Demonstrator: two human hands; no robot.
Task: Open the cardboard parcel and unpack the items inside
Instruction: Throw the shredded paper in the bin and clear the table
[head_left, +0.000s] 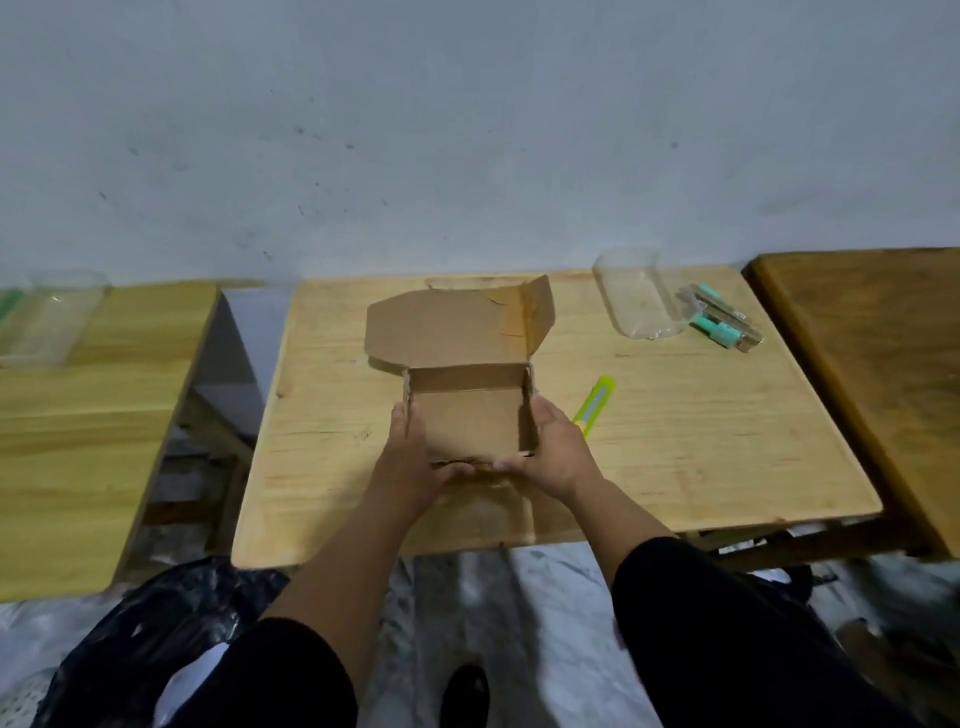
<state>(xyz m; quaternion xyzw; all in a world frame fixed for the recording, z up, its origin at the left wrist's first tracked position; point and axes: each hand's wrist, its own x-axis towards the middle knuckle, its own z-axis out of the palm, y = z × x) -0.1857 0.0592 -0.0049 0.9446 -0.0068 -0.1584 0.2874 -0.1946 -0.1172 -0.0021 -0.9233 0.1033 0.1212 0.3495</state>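
A small brown cardboard parcel (470, 415) sits open in the middle of the light wooden table (675, 441). Its lid flap (447, 327) is folded back toward the wall. The inside that I can see looks bare cardboard. My left hand (415, 462) grips the parcel's left wall and front edge. On the opposite side, my right hand (556, 447) holds the right wall and front corner. A clear plastic jar (639, 296) lies at the back right, beside a clear pack of teal pens (722, 322).
A yellow-green utility knife (595, 402) lies just right of my right hand. Another wooden table (78, 415) with a clear container (52, 317) stands at left, and a darker table (872, 364) at right. A black plastic bag (156, 623) lies on the floor near my left arm.
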